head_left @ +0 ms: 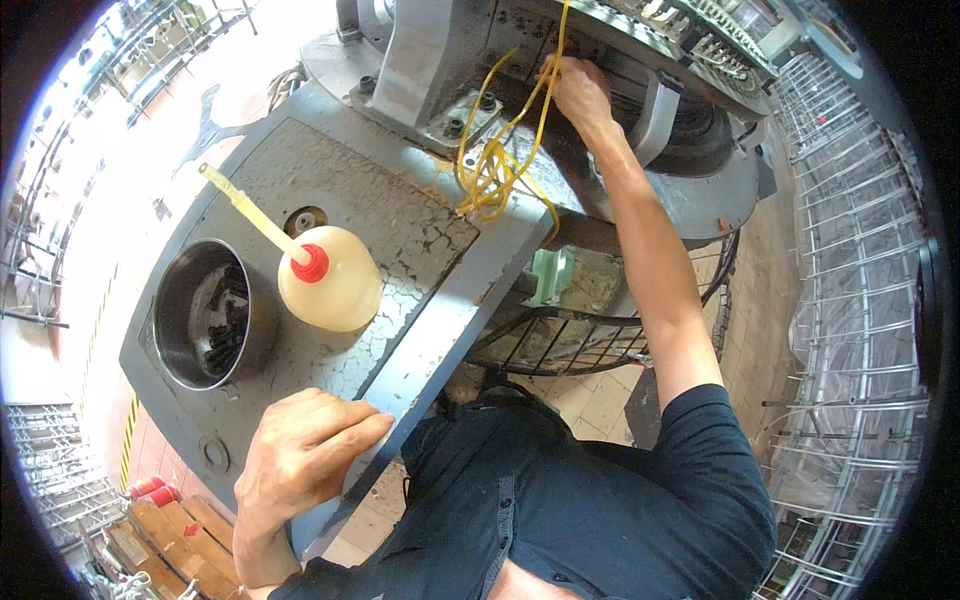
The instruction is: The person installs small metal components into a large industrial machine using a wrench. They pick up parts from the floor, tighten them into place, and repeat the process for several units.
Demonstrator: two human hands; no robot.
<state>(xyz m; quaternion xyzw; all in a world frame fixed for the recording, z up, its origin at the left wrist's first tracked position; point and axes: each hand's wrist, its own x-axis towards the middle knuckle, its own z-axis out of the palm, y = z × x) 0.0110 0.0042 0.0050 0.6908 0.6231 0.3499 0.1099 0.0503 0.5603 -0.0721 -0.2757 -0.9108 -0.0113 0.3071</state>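
Observation:
My right hand (582, 88) reaches into the dark recess of a grey machine (430, 60). Its fingers are pinched together against the machine, and what is in them, if anything, is hidden. A yellow cord (495, 170) hangs in loops beside this hand, one strand passing over the fingertips. My left hand (315, 450) rests at the near edge of the grey worn table (400, 215), fingers curled and close together; its palm side is hidden. Beyond it stand a cream squeeze bottle (335, 285) with a red collar and spout, and a metal bowl (262, 320) holding small dark pieces (228, 330).
A flat ring (213, 452) lies on the table by the bowl. Below the machine is a black wire basket (570, 345). Metal wire racks (860, 250) line the right side. At lower left are brown cardboard pieces (175, 540) and red spools (150, 490).

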